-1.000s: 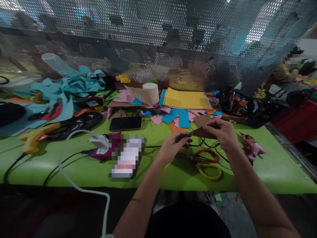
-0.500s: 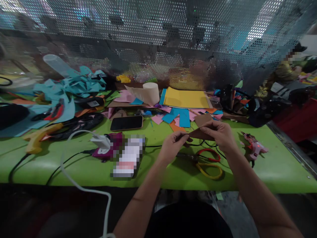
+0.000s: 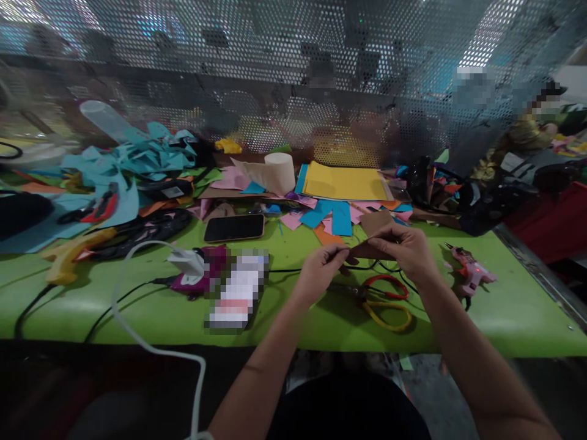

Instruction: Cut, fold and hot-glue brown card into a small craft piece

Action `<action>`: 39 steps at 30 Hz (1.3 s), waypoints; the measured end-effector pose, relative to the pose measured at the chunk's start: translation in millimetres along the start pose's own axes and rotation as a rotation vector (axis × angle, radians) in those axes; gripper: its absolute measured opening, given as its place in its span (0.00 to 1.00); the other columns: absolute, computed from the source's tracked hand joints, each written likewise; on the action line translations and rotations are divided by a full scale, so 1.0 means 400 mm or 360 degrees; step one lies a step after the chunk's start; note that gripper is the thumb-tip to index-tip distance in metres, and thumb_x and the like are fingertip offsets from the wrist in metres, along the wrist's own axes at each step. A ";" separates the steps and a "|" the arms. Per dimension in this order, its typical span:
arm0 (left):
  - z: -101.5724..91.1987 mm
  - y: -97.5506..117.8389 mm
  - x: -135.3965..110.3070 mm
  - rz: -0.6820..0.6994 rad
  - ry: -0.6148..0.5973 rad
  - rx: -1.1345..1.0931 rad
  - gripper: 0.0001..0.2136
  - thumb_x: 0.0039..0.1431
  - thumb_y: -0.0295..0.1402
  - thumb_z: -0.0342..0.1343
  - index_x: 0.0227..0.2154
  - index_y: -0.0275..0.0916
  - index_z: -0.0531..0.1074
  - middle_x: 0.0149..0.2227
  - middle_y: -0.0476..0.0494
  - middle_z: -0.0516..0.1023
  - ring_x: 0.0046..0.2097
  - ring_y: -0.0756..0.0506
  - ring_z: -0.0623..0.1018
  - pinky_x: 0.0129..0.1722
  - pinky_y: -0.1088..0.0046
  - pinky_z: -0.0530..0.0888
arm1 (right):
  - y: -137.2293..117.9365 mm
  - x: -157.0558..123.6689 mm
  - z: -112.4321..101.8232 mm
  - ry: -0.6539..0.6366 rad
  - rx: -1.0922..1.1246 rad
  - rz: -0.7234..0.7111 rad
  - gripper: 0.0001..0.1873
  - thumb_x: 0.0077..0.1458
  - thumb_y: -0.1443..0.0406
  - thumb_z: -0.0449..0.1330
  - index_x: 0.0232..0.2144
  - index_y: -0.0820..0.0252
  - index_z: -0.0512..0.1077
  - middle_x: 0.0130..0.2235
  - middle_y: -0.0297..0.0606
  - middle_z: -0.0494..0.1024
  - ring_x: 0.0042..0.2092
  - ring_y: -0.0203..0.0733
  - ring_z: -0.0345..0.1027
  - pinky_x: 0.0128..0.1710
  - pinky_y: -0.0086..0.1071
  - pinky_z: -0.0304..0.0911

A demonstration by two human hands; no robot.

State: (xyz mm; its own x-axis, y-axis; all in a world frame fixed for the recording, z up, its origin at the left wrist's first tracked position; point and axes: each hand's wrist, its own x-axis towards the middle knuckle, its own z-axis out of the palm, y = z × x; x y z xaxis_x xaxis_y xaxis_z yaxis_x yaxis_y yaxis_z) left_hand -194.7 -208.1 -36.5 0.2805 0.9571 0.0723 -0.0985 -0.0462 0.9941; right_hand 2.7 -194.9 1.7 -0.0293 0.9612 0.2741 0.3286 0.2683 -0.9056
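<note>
Between my two hands is a small piece of brown paper [image 3: 363,249], held up over the green tabletop. My left hand [image 3: 321,269] pinches its left end with thumb and fingertips. My right hand [image 3: 407,247] grips the other end, thumb on the near side. Beneath them lie scissors [image 3: 387,313] with one red and one yellow handle, their blades partly in the shadow of my left hand. To the right of my right hand rests a pink glue gun [image 3: 473,274] with a small red light lit.
On the green table [image 3: 151,311] lie a dark phone [image 3: 234,227], a blurred-out screen [image 3: 238,290], a purple power socket [image 3: 215,260] with a white plug, and a yellow glue gun [image 3: 76,253]. Behind are yellow sheets [image 3: 343,181], a paper roll [image 3: 279,173] and coloured scraps. Cords cross the table.
Hardly anything differs. Both hands keep their pinch on the brown paper, with only a slight shift of the fingers.
</note>
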 end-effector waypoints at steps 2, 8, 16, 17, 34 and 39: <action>-0.003 -0.009 0.001 0.0006 0.0006 0.0047 0.13 0.59 0.42 0.56 0.34 0.36 0.75 0.33 0.44 0.82 0.26 0.52 0.75 0.30 0.75 0.73 | -0.002 0.000 0.002 0.0002 0.0001 0.0007 0.12 0.44 0.56 0.70 0.25 0.59 0.79 0.26 0.35 0.78 0.30 0.39 0.68 0.31 0.32 0.60; -0.009 -0.024 0.001 0.0124 0.0031 0.0454 0.11 0.62 0.39 0.53 0.35 0.38 0.76 0.35 0.44 0.81 0.36 0.47 0.78 0.37 0.73 0.72 | -0.010 -0.003 0.004 -0.0015 -0.0090 -0.0097 0.12 0.46 0.56 0.69 0.25 0.59 0.78 0.25 0.35 0.78 0.29 0.40 0.69 0.30 0.32 0.62; 0.011 -0.010 0.005 0.0280 -0.0069 0.0840 0.13 0.65 0.37 0.48 0.26 0.39 0.68 0.23 0.52 0.67 0.27 0.51 0.67 0.28 0.75 0.61 | -0.018 -0.010 0.037 -0.0170 -0.0127 -0.0124 0.10 0.50 0.57 0.67 0.27 0.58 0.79 0.28 0.36 0.80 0.32 0.41 0.72 0.32 0.32 0.65; 0.010 -0.011 0.004 0.0281 -0.0020 0.0830 0.14 0.65 0.37 0.48 0.24 0.39 0.66 0.22 0.53 0.65 0.27 0.51 0.65 0.28 0.75 0.60 | -0.014 -0.006 0.035 -0.0104 -0.0073 -0.0109 0.10 0.50 0.57 0.67 0.28 0.58 0.79 0.29 0.36 0.80 0.32 0.41 0.72 0.33 0.32 0.65; 0.013 -0.019 -0.011 0.0289 0.0454 0.0473 0.17 0.64 0.43 0.49 0.22 0.40 0.61 0.21 0.53 0.61 0.25 0.51 0.62 0.27 0.73 0.59 | 0.004 -0.020 0.131 -0.0091 0.0603 0.0286 0.21 0.34 0.52 0.73 0.24 0.58 0.72 0.24 0.32 0.75 0.26 0.37 0.67 0.27 0.31 0.63; 0.012 -0.011 -0.013 0.0252 0.0418 0.0464 0.17 0.65 0.44 0.48 0.23 0.40 0.60 0.21 0.54 0.60 0.24 0.51 0.62 0.27 0.73 0.59 | 0.014 -0.020 0.100 0.0012 0.0734 0.0319 0.17 0.35 0.55 0.73 0.24 0.57 0.73 0.22 0.31 0.74 0.25 0.36 0.66 0.26 0.30 0.62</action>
State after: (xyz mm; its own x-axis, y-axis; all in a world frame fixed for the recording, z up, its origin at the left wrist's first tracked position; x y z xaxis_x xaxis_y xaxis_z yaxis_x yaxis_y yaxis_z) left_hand -191.1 -214.4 -40.9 0.0270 0.9702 0.2406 0.1642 -0.2417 0.9563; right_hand -33.1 -198.4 -18.5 -0.0010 0.9967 0.0806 -0.1244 0.0799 -0.9890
